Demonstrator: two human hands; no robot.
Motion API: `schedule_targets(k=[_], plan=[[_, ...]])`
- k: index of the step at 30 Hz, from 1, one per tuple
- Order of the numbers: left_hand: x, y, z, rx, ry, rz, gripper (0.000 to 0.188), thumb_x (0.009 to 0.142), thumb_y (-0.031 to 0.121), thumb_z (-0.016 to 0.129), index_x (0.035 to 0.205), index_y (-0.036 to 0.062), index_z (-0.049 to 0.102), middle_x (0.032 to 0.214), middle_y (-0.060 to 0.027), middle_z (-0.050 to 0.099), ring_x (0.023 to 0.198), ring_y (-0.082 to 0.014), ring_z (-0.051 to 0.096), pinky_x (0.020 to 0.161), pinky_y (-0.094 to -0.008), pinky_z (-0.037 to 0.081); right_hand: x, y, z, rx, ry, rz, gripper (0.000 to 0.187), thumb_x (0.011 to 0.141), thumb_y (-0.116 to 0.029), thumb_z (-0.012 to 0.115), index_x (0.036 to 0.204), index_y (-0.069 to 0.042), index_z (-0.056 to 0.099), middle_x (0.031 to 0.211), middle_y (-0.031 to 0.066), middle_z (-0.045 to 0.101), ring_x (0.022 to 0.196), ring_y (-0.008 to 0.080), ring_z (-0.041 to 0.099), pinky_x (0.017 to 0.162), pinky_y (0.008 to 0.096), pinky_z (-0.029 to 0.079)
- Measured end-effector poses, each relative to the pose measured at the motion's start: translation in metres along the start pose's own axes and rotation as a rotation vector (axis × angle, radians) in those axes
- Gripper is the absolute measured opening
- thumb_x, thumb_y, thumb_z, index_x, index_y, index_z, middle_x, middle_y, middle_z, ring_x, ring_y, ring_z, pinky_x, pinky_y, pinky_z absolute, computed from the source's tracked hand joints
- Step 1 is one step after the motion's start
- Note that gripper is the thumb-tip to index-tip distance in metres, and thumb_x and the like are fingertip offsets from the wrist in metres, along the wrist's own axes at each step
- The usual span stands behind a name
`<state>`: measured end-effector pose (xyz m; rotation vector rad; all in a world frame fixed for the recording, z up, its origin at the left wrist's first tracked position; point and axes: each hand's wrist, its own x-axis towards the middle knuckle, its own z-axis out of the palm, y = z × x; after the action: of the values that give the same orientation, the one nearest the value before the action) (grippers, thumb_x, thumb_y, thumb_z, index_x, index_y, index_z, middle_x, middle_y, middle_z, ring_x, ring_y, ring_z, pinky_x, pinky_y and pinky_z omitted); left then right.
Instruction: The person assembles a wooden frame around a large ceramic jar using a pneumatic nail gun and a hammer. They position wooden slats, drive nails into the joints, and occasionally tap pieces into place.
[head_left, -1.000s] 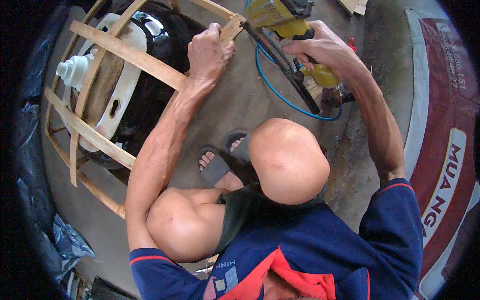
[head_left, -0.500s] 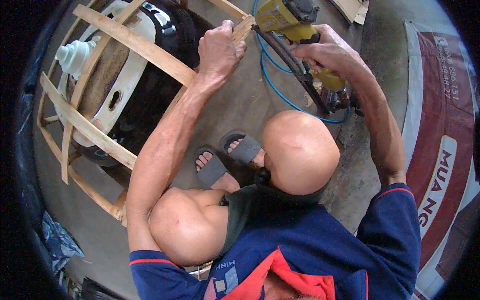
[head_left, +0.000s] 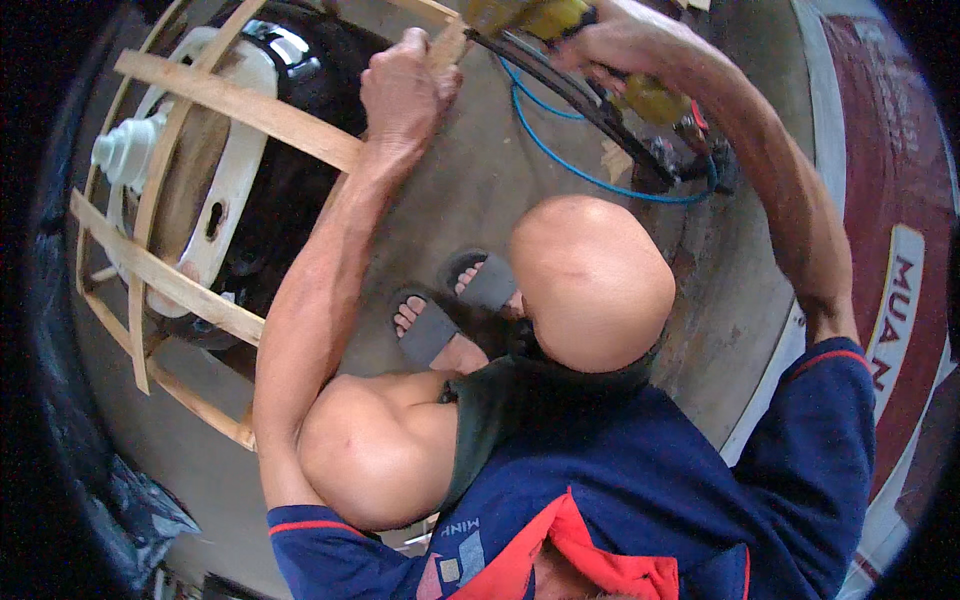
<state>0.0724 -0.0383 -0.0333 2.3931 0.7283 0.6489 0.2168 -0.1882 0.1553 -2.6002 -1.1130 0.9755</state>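
Observation:
My left hand (head_left: 405, 100) is closed around the end of a wooden slat (head_left: 449, 46) at the near right corner of a slatted wooden crate (head_left: 240, 107). My right hand (head_left: 630, 45) grips the handle of a yellow nail gun (head_left: 655, 101), whose head is partly cut off by the upper edge. The gun's long black magazine (head_left: 590, 105) slants down to the right. Its nose end is close to the slat corner beside my left hand; whether they touch I cannot tell. Within the crate lies a glossy black, rounded object (head_left: 320, 90) with a pale, slotted panel (head_left: 215, 215).
A blue air hose (head_left: 610, 187) loops on the concrete floor below the gun. White stepped cone (head_left: 128, 150) sticks out between slats. Dark red and white printed sheeting (head_left: 900, 160) lies at the right. Black plastic (head_left: 150, 500) is at lower left. My knees and sandalled feet are between.
The whole view has shifted, so the crate appears further left. My right hand and the nail gun's handle have moved farther up and left. My left hand keeps its hold on the slat.

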Motion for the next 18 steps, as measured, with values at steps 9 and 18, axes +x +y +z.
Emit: schedule_targets(k=[9, 18], plan=[[0.001, 0.002, -0.004, 0.041, -0.016, 0.016, 0.038, 0.077, 0.03, 0.085, 0.096, 0.001, 0.07, 0.087, -0.0205, 0.075, 0.083, -0.0342, 0.076, 0.076, -0.0414, 0.059, -0.005, 0.002, -0.002, 0.11, -0.061, 0.032, 0.028, 0.08, -0.026, 0.07, 0.072, 0.001, 0.068, 0.063, 0.0051, 0.065, 0.057, 0.0163, 0.06, 0.052, 0.0366, 0.043], [0.0, -0.002, -0.006, -0.015, -0.014, 0.0, 0.035, 0.078, 0.029, 0.084, 0.093, 0.0005, 0.069, 0.083, -0.0191, 0.075, 0.078, -0.031, 0.076, 0.072, -0.0399, 0.059, -0.011, 0.007, 0.002, 0.017, 0.043, 0.054, 0.035, 0.08, -0.034, 0.073, 0.087, 0.001, 0.072, 0.067, 0.0097, 0.067, 0.066, 0.021, 0.066, 0.058, 0.0382, 0.048]])
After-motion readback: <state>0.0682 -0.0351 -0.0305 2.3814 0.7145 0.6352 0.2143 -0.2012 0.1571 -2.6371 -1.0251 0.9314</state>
